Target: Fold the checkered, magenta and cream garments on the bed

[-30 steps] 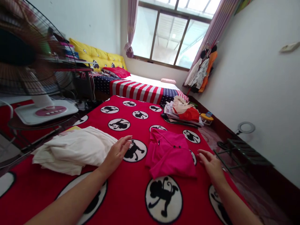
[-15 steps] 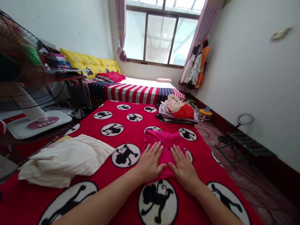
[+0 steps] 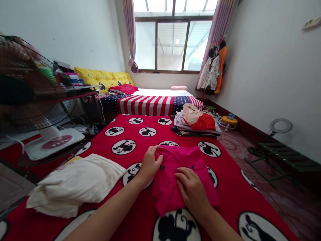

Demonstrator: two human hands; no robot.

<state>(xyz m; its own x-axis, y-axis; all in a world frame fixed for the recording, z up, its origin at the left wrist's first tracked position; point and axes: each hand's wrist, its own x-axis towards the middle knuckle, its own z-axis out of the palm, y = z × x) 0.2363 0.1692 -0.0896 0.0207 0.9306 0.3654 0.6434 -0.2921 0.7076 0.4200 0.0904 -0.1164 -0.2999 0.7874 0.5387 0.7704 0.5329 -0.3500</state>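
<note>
A bright pink shirt (image 3: 185,157) with dark buttons and what looks like a collar lies folded on the red monkey-print cover (image 3: 140,217). My left hand (image 3: 150,164) is at the shirt's far left corner, touching its edge with thumb and fingers apart. On the shirt's middle rests my right hand (image 3: 192,187), palm down, its fingers slightly bent and nothing held in them. The shirt's near left corner points toward me. To the left, a loosely folded cream garment (image 3: 77,182) lies on the same cover.
A pile of folded clothes (image 3: 195,122) sits at the cover's far right. An electric fan (image 3: 32,90) stands at the left. Beyond is a bed with a striped cover (image 3: 147,104). Right of the cover are a green folding stool (image 3: 288,155) and a ring light (image 3: 281,125).
My left hand has lifted from flat on the shirt to its far left corner. My right hand has curled slightly. The shirt is spread wider, and the view has shifted a little.
</note>
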